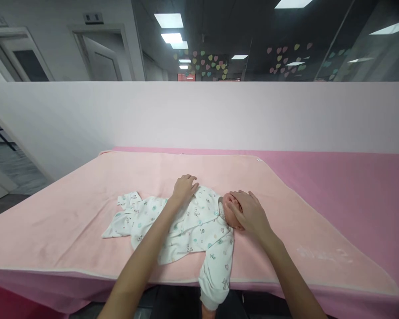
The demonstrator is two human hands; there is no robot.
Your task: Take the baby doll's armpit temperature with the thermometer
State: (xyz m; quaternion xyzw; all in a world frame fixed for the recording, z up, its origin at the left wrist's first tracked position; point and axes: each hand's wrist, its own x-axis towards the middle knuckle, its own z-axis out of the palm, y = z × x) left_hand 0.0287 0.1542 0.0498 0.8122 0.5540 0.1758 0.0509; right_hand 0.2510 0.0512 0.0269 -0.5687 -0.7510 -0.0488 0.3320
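A baby doll lies on its back on a pale pink blanket, head to the right. It wears a white printed romper. My left hand rests on the doll's far shoulder and sleeve, fingers curled over the cloth. My right hand lies flat over the doll's head, fingers spread, covering most of the face. The near sleeve hangs over the table's front edge.
The blanket covers a table with a darker pink cloth showing at the right and back. A white partition wall stands behind the table. Doors and a glass-walled corridor lie beyond it.
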